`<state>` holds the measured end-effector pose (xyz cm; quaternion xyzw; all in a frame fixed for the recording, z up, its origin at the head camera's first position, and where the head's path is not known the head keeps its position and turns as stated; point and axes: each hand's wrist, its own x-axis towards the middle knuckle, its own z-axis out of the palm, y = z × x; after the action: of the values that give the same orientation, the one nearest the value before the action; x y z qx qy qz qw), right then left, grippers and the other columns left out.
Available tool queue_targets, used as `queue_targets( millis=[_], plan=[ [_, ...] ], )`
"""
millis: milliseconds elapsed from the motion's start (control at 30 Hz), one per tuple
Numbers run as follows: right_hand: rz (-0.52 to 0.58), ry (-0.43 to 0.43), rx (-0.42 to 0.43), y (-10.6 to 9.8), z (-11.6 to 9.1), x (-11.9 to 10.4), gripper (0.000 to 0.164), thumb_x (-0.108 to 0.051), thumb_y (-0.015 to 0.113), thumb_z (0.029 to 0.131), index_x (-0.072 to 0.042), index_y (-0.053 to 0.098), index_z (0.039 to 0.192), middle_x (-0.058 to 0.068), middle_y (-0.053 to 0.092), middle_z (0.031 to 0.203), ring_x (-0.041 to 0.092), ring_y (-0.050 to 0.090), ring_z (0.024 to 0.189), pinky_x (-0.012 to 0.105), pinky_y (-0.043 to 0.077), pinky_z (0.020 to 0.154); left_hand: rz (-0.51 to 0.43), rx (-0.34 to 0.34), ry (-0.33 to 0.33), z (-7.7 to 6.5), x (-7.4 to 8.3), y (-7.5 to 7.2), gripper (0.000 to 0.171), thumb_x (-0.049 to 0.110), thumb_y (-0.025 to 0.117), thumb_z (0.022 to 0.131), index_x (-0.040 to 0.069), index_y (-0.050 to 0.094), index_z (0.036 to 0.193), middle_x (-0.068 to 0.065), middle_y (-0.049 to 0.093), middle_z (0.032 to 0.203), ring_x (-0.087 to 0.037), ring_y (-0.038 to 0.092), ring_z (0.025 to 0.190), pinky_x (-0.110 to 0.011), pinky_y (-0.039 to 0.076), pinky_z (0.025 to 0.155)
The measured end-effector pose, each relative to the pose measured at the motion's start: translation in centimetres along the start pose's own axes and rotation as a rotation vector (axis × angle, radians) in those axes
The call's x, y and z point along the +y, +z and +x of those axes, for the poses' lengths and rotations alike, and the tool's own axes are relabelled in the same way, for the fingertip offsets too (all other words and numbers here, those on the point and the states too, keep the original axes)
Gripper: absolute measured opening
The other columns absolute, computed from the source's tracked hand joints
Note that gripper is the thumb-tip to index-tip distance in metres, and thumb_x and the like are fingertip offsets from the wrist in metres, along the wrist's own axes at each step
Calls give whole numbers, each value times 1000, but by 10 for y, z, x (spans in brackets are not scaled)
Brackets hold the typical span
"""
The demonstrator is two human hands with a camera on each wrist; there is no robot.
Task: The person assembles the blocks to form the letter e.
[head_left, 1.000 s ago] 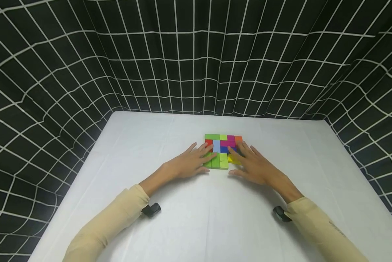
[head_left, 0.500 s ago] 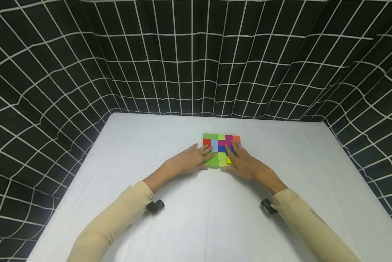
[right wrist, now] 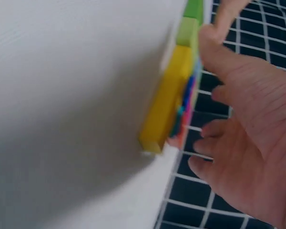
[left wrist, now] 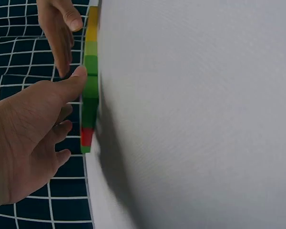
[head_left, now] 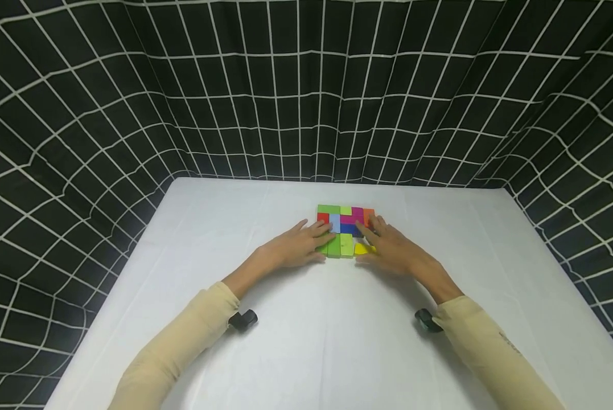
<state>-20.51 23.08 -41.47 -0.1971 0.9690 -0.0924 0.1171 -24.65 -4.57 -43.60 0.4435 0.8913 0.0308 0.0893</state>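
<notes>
A flat cluster of coloured blocks lies on the white table, with my hands at either side. My left hand point(head_left: 296, 246) spreads its fingers over the left part, across the red block point(head_left: 323, 217) and the green block point(head_left: 334, 246). My right hand point(head_left: 395, 250) reaches over the right side with loosely extended fingers, hiding part of it. Beneath its thumb and fingers lies a yellow block point(right wrist: 168, 95), angled away from the lime block point(right wrist: 187, 31). A sliver of teal point(right wrist: 178, 121) shows behind the yellow one. Magenta point(head_left: 356, 211), blue point(head_left: 347, 228) and orange point(head_left: 370, 213) blocks fill the upper right.
White cloth covers the table point(head_left: 306, 341). Dark curtains point(head_left: 316, 85) with a white grid hang behind it and along both sides. A small black device point(head_left: 243, 320) sits at the left wrist, and another black device point(head_left: 428, 320) at the right.
My right hand moved left against the blocks, then back a little to the right. The yellow block now shows more and sits askew. My left hand stays nearly in place.
</notes>
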Motion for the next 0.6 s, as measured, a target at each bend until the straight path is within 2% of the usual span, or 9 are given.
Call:
queue_targets(
  millis=[100, 200, 267, 333, 433, 600],
  plan=[
    [-67, -24, 74, -6, -12, 2, 78, -35, 75, 96, -13, 40, 162, 27, 44, 161, 50, 43, 148, 66, 41, 119, 14, 13, -2, -3, 2, -1, 69, 51, 51, 107, 20, 31, 166, -7, 21, 176, -28, 19, 165, -57, 16, 134],
    [-119, -72, 141, -7, -20, 3, 64, -19, 82, 91, -10, 57, 149, 23, 66, 136, 41, 66, 121, 57, 57, 103, 30, 29, 8, -5, 4, -1, 68, 50, 51, 107, 21, 32, 165, -6, 24, 176, -28, 22, 164, -57, 18, 134],
    [-146, -102, 174, -5, -23, 5, 58, -14, 84, 88, -9, 64, 142, 19, 71, 122, 34, 69, 106, 52, 61, 94, 28, 38, 24, -4, 6, 1, 66, 49, 51, 108, 21, 33, 165, -5, 26, 175, -28, 23, 164, -58, 18, 133],
    [-162, -120, 192, -2, -25, 6, 55, -10, 85, 86, -9, 68, 138, 17, 73, 115, 31, 69, 97, 49, 63, 89, 23, 43, 47, -1, 9, 2, 64, 47, 51, 108, 21, 34, 164, -4, 27, 175, -27, 23, 164, -57, 18, 134],
    [-181, -122, 200, 2, -27, 8, 56, -7, 86, 84, -10, 69, 137, 17, 74, 112, 30, 68, 93, 49, 63, 88, 25, 44, 87, 5, 15, 4, 62, 46, 51, 109, 22, 35, 164, -3, 28, 174, -27, 24, 164, -57, 17, 134],
    [-175, -118, 173, 5, -30, 10, 47, -4, 85, 84, -8, 72, 130, 15, 74, 106, 26, 66, 87, 47, 64, 87, 61, 20, 133, 14, 28, 6, 59, 44, 50, 109, 20, 39, 162, -3, 33, 172, -27, 25, 163, -59, 14, 134]
  ],
)
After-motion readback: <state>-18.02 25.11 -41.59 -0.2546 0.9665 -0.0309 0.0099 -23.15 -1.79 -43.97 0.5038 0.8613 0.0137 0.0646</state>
